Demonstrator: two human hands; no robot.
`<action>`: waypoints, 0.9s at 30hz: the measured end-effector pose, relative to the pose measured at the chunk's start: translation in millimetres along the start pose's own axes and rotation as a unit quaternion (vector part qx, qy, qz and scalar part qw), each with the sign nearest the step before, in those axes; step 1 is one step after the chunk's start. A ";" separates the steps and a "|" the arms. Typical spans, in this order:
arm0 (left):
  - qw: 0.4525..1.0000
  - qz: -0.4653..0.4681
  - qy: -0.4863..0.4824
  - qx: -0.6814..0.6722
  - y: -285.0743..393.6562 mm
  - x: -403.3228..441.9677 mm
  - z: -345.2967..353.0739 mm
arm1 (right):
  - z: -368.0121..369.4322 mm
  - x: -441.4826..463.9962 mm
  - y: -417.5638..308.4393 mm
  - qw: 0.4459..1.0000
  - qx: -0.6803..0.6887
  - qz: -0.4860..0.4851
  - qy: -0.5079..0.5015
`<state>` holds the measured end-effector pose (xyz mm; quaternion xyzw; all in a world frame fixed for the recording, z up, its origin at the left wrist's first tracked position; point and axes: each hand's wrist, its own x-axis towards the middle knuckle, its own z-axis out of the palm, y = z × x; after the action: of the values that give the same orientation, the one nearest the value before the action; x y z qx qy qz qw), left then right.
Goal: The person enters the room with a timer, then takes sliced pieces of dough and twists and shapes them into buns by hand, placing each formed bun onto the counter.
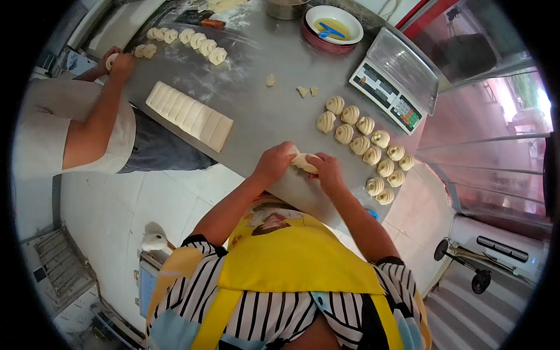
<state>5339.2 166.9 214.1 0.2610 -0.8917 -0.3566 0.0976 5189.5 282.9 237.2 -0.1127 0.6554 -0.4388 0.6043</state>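
Observation:
A pale piece of dough (304, 163) is stretched between my two hands, just above the near edge of the metal table (262, 111). My left hand (275, 162) is closed on its left end. At the right end, my right hand (328, 171) grips it between thumb and fingers. Several twisted dough rolls (360, 145) stand in rows to the right of my hands. Left of them lies a long row of cut dough strips (189, 115), pressed side by side. Small dough scraps (301, 91) lie beyond my hands.
A digital scale (385, 87) stands at the right edge, beside a white bowl (333, 24) of yellow liquid with a blue-handled tool. At the left, a co-worker (87, 125) handles dough near more shaped rolls (198, 44). A metal pot (286, 8) sits at the back.

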 end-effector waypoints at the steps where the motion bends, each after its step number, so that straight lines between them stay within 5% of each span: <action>1: 0.999 0.027 0.033 -0.009 -0.6 0.6 4.0 | -2.4 1.2 4.8 0.998 0.057 0.006 -0.018; 3: 0.992 0.083 0.093 -0.024 -2.3 0.0 9.7 | 0.5 -5.5 8.4 0.983 0.175 0.018 -0.054; 6: 0.909 -0.204 -0.084 -0.354 -7.2 9.7 8.9 | -11.0 -30.0 -9.6 0.953 -0.119 -0.217 -0.175; 9: 0.849 -0.249 -0.110 -0.453 -2.5 13.1 6.6 | -8.5 -53.6 -36.5 0.907 -0.348 -0.213 -0.108; 12: 0.881 -0.222 -0.102 -0.404 -1.9 14.6 20.3 | -4.6 -56.6 -43.0 0.935 -0.319 -0.144 -0.056; 15: 0.978 -0.040 -0.074 -0.189 23.3 4.8 24.0 | -23.4 -15.3 -24.8 0.931 -0.293 -0.209 0.065; 18: 0.974 -0.043 -0.127 -0.184 42.3 -1.7 18.9 | -33.0 9.8 -2.3 0.996 -0.020 -0.087 0.015; 21: 0.988 0.065 0.004 -0.137 38.6 -9.0 22.2 | -22.8 4.3 14.6 0.980 0.189 0.054 -0.032; 27: 0.944 0.001 0.053 -0.325 30.4 -5.0 25.1 | -17.8 13.1 28.8 0.965 0.218 0.122 -0.083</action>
<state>5322.3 202.8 216.7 0.2333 -0.7209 -0.6126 0.2248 5181.4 298.8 205.6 0.0666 0.5000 -0.4832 0.7156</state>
